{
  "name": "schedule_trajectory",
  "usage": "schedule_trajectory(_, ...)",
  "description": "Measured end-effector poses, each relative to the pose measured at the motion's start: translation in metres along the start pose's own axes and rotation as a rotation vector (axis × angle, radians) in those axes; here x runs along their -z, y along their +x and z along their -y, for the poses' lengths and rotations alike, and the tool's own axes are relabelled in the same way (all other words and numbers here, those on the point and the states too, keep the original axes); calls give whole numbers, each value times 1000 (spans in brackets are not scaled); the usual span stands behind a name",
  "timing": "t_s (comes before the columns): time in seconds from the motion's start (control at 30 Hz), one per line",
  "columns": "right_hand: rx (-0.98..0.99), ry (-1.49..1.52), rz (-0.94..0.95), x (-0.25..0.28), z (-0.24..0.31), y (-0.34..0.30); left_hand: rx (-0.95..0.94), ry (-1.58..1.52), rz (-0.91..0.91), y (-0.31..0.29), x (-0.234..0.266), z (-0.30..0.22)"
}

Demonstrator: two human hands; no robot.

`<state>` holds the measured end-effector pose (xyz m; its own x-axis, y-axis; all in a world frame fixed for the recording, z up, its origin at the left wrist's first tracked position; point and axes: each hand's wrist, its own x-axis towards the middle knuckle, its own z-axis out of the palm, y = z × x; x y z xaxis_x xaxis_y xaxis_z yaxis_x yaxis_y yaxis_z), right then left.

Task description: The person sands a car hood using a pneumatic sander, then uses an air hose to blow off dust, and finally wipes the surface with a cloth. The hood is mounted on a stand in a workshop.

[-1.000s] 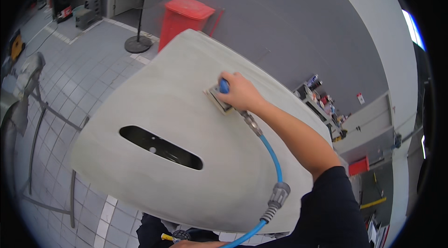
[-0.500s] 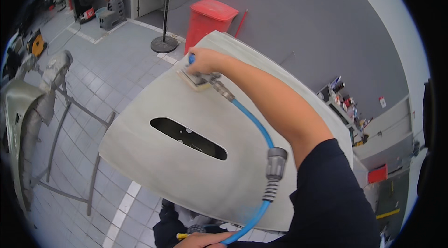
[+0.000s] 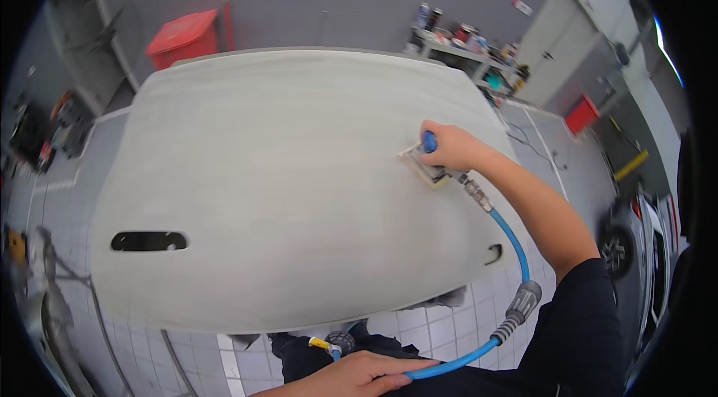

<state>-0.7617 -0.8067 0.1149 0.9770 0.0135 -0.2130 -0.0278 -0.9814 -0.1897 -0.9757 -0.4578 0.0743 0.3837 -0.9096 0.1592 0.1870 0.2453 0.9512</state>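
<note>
A large pale grey, matte car hood [image 3: 284, 158] lies raised in front of me. Toward its right side, my right hand [image 3: 458, 149] is closed around an air sander [image 3: 428, 167] with a blue top, its flat pad resting on the panel. From its metal coupling a blue air hose [image 3: 508, 236] curves down past a grey connector [image 3: 523, 301] toward my body. Low in the view, my left hand [image 3: 366, 371] holds the hose between thumb and fingers. A long dark slot [image 3: 149, 241] and a small curved hole [image 3: 493, 253] pierce the panel.
A red bin [image 3: 183, 38] stands behind the hood's far left. Cans and bottles crowd a grey cart [image 3: 464, 51] at the back right. Stand legs [image 3: 101, 322] rise at the left. A car [image 3: 636, 247] is parked at the right, with another red container [image 3: 582, 114] beyond.
My view has swung to the right and shows the hood more squarely. My right hand and the sander have gone from the hood's far left to its right side, the hose following.
</note>
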Motion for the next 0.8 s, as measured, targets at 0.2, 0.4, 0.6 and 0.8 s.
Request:
schedule_trajectory(0.2, -438, -3, -174, 14, -250, -82, 351, 71, -12, 51, -27, 2)
schedule_trajectory(0.4, -433, 152, -245, -11, -210, -98, 316, 83, -70, -11, -13, 0)
schedule_trajectory(0.6, 28, 151, -106, -11, 71, -31, 237, 81, -205, -149, 27, -36)
schedule_trajectory(0.8, 461, 110, 34, -44, 361, 58, -112, 106, -603, -263, 15, -21)
